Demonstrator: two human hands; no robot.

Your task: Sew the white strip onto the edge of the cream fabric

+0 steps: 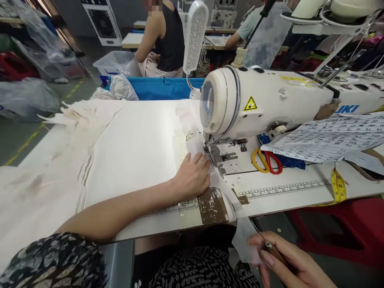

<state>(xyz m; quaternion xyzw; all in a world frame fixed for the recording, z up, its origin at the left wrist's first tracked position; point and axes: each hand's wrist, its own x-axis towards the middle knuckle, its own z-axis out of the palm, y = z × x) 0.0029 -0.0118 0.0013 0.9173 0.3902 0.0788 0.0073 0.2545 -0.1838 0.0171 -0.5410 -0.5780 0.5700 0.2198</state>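
My left hand (193, 176) lies flat, fingers together, on a strip of white fabric (220, 188) beside the presser foot (213, 154) of a white Juki sewing machine (264, 100). The strip runs from under the foot over the table's front edge. Below the edge, my right hand (288, 262) pinches the strip's lower end together with a thin metal tool (264, 240) that has a brown handle. A pile of cream fabric (45, 176) covers the table's left part.
Yellow and red scissors (267, 162), a printed sheet (327, 138) and a yellow tape measure (338, 186) lie right of the needle. A lamp (195, 36) stands behind the machine. Two people sit at tables beyond a blue bin (162, 88). A red stool (345, 232) is below right.
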